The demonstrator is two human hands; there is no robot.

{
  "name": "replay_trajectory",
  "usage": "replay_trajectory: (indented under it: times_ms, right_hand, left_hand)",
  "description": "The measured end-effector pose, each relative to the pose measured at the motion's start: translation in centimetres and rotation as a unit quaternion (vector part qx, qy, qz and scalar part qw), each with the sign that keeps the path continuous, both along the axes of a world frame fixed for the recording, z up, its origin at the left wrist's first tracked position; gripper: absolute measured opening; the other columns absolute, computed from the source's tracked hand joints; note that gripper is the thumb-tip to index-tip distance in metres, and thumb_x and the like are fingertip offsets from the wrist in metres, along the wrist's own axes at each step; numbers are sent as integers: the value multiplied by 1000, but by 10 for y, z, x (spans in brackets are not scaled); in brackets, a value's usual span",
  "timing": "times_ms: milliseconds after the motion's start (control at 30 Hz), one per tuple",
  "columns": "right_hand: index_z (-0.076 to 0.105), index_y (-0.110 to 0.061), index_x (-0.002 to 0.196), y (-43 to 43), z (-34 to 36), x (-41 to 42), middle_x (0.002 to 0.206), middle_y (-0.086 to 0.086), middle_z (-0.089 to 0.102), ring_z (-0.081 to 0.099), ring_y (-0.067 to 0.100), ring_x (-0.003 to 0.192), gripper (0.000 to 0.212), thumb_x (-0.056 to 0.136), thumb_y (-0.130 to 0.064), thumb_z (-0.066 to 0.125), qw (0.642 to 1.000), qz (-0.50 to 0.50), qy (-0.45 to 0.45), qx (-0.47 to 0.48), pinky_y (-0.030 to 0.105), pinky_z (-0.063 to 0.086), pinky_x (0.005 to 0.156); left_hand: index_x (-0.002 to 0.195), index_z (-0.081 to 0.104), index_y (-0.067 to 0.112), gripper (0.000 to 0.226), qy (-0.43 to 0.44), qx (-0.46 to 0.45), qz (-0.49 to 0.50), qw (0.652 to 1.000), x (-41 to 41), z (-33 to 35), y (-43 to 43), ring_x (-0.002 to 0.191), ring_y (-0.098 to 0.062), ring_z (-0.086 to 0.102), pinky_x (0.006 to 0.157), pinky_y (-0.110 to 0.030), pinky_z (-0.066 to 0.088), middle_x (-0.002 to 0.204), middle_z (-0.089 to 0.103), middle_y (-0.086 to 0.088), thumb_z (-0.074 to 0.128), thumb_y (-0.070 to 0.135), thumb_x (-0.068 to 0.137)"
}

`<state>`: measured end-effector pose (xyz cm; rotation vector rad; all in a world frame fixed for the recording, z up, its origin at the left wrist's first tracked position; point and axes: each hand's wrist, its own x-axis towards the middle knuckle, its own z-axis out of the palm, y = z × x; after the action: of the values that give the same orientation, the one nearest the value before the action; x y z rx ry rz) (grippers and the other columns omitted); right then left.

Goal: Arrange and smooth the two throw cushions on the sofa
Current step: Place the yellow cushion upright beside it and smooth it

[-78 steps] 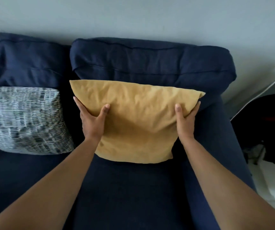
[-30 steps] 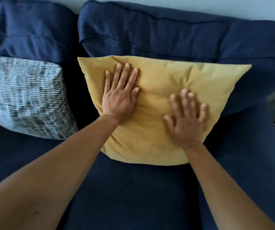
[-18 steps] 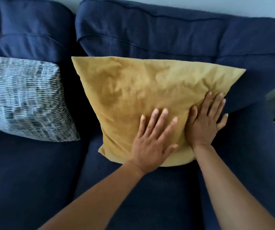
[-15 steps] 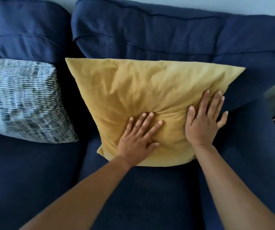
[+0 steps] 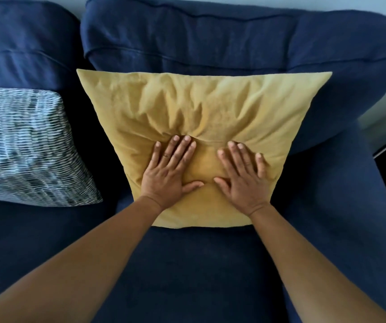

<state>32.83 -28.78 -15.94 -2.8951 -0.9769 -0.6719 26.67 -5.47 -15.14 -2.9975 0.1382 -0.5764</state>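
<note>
A dark blue sofa (image 5: 187, 264) fills the view, its plump back cushions (image 5: 210, 43) set against a pale wall. On the right-hand seat a mustard-yellow cushion (image 5: 210, 101) stands propped against the sofa back, its lower edge on the seat and its top edge roughly level. Both hands lie flat on its lower middle, holding nothing: the left hand (image 5: 167, 173) and the right hand (image 5: 243, 176) sit side by side, fingers spread and pointing up, thumbs nearly meeting. Under their press the filling is dented, and creases fan upward from the fingertips across the upper half of the cover.

To the left, on the next seat and well apart from the yellow one, a cushion with a blue-and-white woven pattern (image 5: 24, 148) leans against the sofa back, partly out of frame, untouched.

By my judgement the arranging is largely done, since both cushions stand in place. What remains is the smoothing: the yellow cover is plainly wrinkled, and the patterned cushion may want a pat too.
</note>
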Motion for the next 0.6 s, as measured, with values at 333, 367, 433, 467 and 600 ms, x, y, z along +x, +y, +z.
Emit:
replay_trajectory:
  times_ms: [333, 367, 433, 467, 600]
  right_hand:
    - [17, -10, 159, -3, 42, -28, 166, 13, 17, 16, 29, 154, 63, 107, -42, 30, 982, -83, -16, 166, 52, 9, 122]
    - [16, -11, 160, 11, 55, -27, 166, 12, 15, 16, 28, 154, 63, 106, -42, 31, 984, -52, -28, 169, 52, 7, 122]
    - [14, -14, 160, 41, 79, -15, 167, 7, 12, 11, 24, 154, 62, 107, -41, 30, 986, -7, -38, 161, 51, 2, 122]
    - [15, -15, 160, 54, 89, -8, 167, 7, 13, 9, 23, 154, 61, 107, -41, 29, 988, 4, -36, 152, 50, 0, 122]
    - [25, -22, 159, 71, 97, 24, 167, 8, 20, 14, 23, 154, 58, 106, -44, 32, 998, -1, 6, 61, 51, 3, 122]
  left_hand:
    - [161, 19, 10, 85, -41, -72, -21, 996, -25, 38, -16, 156, -31, 5, 124, -56, 2, 168, 13, -13, 28, 69, 100]
    - [161, 18, 10, 80, -54, -98, -14, 994, -24, 47, -20, 156, -31, 4, 124, -57, 1, 168, 14, -14, 24, 64, 102]
    - [160, 20, 7, 73, -74, -142, 14, 987, -13, 65, -23, 155, -33, 5, 124, -57, 1, 167, 16, -17, 19, 55, 105]
    - [159, 22, 5, 71, -78, -154, 29, 985, -4, 73, -24, 155, -35, 8, 124, -57, 0, 166, 18, -19, 18, 52, 105]
    - [159, 25, 6, 72, -54, -127, 70, 988, 28, 93, -3, 154, -38, 14, 124, -56, -1, 166, 21, -17, 22, 53, 104]
